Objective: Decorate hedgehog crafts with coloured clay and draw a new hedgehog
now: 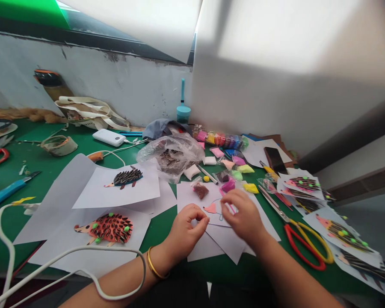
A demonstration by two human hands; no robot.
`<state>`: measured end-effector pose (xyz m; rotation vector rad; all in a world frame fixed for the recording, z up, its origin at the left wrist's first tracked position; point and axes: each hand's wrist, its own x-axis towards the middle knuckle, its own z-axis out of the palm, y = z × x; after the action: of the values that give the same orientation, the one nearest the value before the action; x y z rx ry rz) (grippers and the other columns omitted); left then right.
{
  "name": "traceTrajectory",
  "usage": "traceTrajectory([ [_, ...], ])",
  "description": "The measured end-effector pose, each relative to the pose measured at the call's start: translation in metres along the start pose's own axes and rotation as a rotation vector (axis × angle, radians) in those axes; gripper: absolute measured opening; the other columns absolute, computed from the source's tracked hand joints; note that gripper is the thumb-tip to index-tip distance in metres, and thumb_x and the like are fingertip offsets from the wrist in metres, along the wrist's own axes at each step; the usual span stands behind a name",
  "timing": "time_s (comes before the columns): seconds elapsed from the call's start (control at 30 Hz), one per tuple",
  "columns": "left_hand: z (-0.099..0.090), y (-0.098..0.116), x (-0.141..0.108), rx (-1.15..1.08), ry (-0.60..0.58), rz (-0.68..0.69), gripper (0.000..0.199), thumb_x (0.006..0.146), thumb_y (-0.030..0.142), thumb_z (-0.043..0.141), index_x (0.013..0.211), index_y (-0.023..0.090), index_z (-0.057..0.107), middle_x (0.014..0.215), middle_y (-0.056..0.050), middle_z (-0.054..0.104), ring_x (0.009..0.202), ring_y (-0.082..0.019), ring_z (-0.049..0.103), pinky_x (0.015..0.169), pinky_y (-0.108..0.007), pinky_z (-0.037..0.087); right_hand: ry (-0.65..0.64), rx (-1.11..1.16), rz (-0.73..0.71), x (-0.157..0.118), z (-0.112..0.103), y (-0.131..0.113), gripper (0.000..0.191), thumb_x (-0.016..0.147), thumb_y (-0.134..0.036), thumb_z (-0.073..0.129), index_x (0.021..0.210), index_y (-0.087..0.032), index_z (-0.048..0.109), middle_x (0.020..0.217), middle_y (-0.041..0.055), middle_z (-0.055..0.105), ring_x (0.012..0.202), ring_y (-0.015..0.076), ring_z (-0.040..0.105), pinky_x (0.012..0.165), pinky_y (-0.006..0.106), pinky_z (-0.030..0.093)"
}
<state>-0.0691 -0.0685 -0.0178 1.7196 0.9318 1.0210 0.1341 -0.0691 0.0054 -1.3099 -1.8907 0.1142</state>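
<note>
In the head view, my left hand [188, 231] is closed in a pinch at the lower left edge of a paper with a hedgehog drawing [215, 208]. Whatever lies between its fingertips is too small or hidden to name. My right hand [244, 216] hovers over the right side of that drawing, fingers curled together and partly hiding it. What they hold, if anything, cannot be made out. The drawn hedgehog has a pink-filled face and a blue outline. Just above it lies a packet of brown clay [200, 190], with a magenta clay packet [227, 186] beside it.
Finished seed hedgehogs lie left, one with red clay [111, 229] and one dark [128, 176]; several more are stacked right. Large scissors [303, 241] rest beside my right arm. Behind are a plastic bag of seeds [171, 158] and clay packets. A white cable [67, 252] crosses my left forearm.
</note>
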Motion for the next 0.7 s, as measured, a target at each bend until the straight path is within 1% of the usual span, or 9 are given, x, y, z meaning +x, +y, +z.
traceTrajectory([
  [0.1,0.0,-0.001,-0.001,0.004,-0.01,-0.002,0.015,0.088,0.023,0.06,0.074,0.019,0.059,0.082,-0.002,0.061,0.082,-0.016,0.058,0.08,-0.029,0.045,0.082,-0.101,0.172,0.02,-0.016,0.051,0.01,0.082,-0.024,0.056,0.074,-0.022,0.06,0.078,0.0038,0.061,0.076,0.02,0.056,0.07,0.033,0.045],
  [0.17,0.0,-0.001,-0.001,0.003,-0.016,0.003,0.016,0.088,0.024,0.059,0.073,0.019,0.059,0.082,-0.002,0.061,0.082,-0.016,0.058,0.08,-0.029,0.045,0.082,-0.189,0.29,0.029,-0.023,0.086,0.014,0.08,-0.028,0.054,0.071,-0.021,0.061,0.075,0.0042,0.061,0.072,0.0198,0.056,0.066,0.032,0.043],
  [0.23,0.0,-0.001,-0.001,0.002,-0.023,0.008,0.017,0.089,0.024,0.059,0.073,0.019,0.058,0.082,-0.002,0.061,0.083,-0.016,0.058,0.08,-0.029,0.045,-0.006,-0.248,0.373,0.033,-0.026,0.112,0.019,0.081,-0.031,0.051,0.071,-0.02,0.064,0.076,0.0051,0.062,0.072,0.0203,0.057,0.063,0.03,0.041],
  [0.3,0.001,0.0,-0.001,0.003,-0.027,0.014,0.017,0.089,0.024,0.059,0.073,0.019,0.058,0.083,-0.002,0.061,0.083,-0.016,0.058,0.08,-0.029,0.045,-0.048,-0.255,0.391,0.034,-0.024,0.127,0.022,0.082,-0.034,0.051,0.072,-0.019,0.065,0.076,0.0052,0.064,0.071,0.0203,0.059,0.06,0.029,0.041],
  [0.37,0.001,0.0,-0.001,0.005,-0.032,0.017,0.017,0.089,0.024,0.059,0.073,0.019,0.058,0.082,-0.003,0.061,0.083,-0.016,0.058,0.081,-0.03,0.045,-0.063,-0.258,0.392,0.034,-0.021,0.131,0.024,0.083,-0.036,0.05,0.076,-0.019,0.066,0.077,0.0048,0.066,0.069,0.0198,0.06,0.059,0.029,0.041],
  [0.5,0.002,0.001,0.0,0.019,-0.054,0.016,0.016,0.089,0.025,0.059,0.074,0.019,0.058,0.082,-0.003,0.061,0.082,-0.016,0.058,0.08,-0.03,0.046,-0.069,-0.322,0.377,0.033,-0.013,0.121,0.025,0.088,-0.035,0.046,0.085,-0.02,0.066,0.082,0.0055,0.069,0.072,0.0206,0.06,0.059,0.029,0.038],
  [0.6,0.002,0.002,-0.001,0.03,-0.065,0.012,0.016,0.089,0.025,0.059,0.074,0.019,0.058,0.082,-0.003,0.061,0.082,-0.016,0.058,0.081,-0.03,0.045,-0.08,-0.404,0.326,0.034,-0.007,0.114,0.024,0.09,-0.03,0.044,0.086,-0.02,0.065,0.085,0.0084,0.069,0.077,0.023,0.059,0.061,0.03,0.035],
  [0.7,0.002,0.002,-0.001,0.033,-0.065,0.018,0.016,0.089,0.025,0.059,0.074,0.019,0.058,0.082,-0.003,0.061,0.082,-0.016,0.058,0.081,-0.03,0.045,-0.09,-0.476,0.274,0.035,-0.001,0.112,0.022,0.091,-0.027,0.044,0.086,-0.019,0.064,0.083,0.0096,0.069,0.077,0.0235,0.058,0.063,0.031,0.033],
])
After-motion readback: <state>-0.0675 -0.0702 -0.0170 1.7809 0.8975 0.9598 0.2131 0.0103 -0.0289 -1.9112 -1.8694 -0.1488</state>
